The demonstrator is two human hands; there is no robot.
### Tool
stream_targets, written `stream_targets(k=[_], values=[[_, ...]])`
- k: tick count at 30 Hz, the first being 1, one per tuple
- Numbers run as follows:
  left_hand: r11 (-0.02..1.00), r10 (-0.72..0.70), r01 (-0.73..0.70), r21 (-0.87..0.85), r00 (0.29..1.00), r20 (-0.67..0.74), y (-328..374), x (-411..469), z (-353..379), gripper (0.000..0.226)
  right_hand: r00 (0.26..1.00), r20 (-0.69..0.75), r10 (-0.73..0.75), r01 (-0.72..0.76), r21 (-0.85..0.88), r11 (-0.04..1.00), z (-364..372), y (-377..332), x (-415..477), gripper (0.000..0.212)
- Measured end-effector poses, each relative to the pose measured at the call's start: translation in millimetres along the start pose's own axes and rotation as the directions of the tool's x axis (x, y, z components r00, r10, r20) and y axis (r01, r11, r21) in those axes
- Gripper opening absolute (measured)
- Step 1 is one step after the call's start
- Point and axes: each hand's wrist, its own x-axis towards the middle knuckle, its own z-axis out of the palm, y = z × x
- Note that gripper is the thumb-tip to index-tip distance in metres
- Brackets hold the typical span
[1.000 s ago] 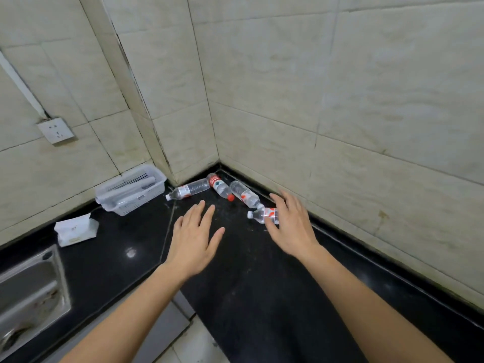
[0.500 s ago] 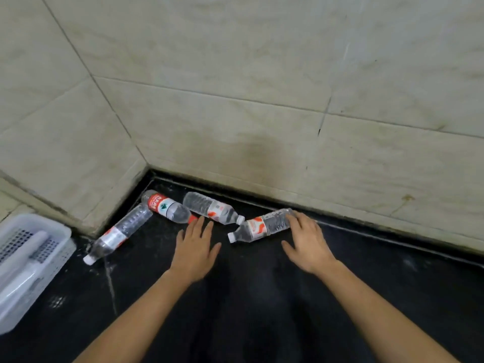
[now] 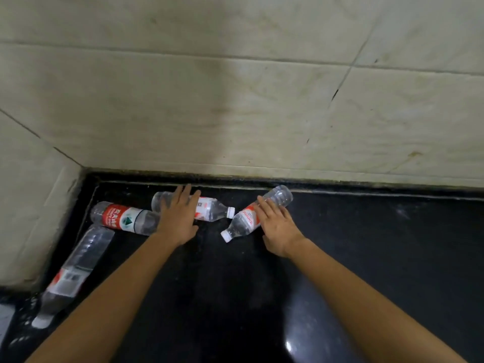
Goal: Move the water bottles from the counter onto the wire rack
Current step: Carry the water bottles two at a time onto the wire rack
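- Tiled wall (image 3: 235,106): beige tiles, met at a corner on the left, closing off the back edge of the counter
- Counter (image 3: 379,258): black and glossy, all four water bottles laid flat on it near the corner
- Left hand (image 3: 178,218): fingers spread and flat, laid palm down over the body of the back bottle; nothing is seen to be gripped
- Right hand (image 3: 277,226): open, fingers extended, rested against the side of the right bottle; no closed grip is shown
- Blurred bottle (image 3: 74,268): placed far left along the side wall, long axis running toward the camera, white cap nearest
- Red-label bottle (image 3: 123,218): set just left of the left hand, base toward the corner, its cap end hidden by the hand
- Back bottle (image 3: 209,209): laid near the wall, white cap pointed right
- Right bottle (image 3: 248,218): tilted diagonally, base toward the wall, white cap pointed near-left, close to the back bottle's cap
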Motion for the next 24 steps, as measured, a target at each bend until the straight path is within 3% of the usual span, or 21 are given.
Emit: stream_targets(k=[4,7,11,15,18,21,24], values=[[0.997,0.048,-0.045,-0.061,0.998,0.046,2,26,5,0.082,0.998,0.045,0.034,-0.033,-0.023,0.999,2,2,8,0.1],[0.999,0.031,-0.032,-0.035,0.999,-0.004,3,33,6,0.071,0.998,0.001,0.057,-0.057,-0.128,0.99,7,2,10,0.098],[1.0,0.028,-0.027,-0.005,0.999,0.039,9,27,3,0.073,0.995,-0.072,0.065,-0.08,-0.236,0.968,2,0,11,0.082],[0.968,-0.062,0.077,-0.239,0.996,0.071,48,5,9,0.068,0.996,-0.091,0.004,-0.039,-0.381,0.924,-3,7,7,0.062],[0.836,-0.196,0.237,-0.495,0.971,0.135,80,-20,26,0.058,1.0,-0.02,-0.017,0.009,-0.352,0.936,6,24,-15,0.065],[0.574,-0.214,0.318,-0.755,0.948,0.237,106,-50,47,0.06,1.0,0.0,-0.007,0.007,-0.273,0.962,28,45,-52,0.069],[0.383,-0.273,0.391,-0.837,0.913,0.301,128,-79,78,0.07,0.998,-0.031,0.045,-0.051,-0.199,0.979,47,64,-89,0.064]])
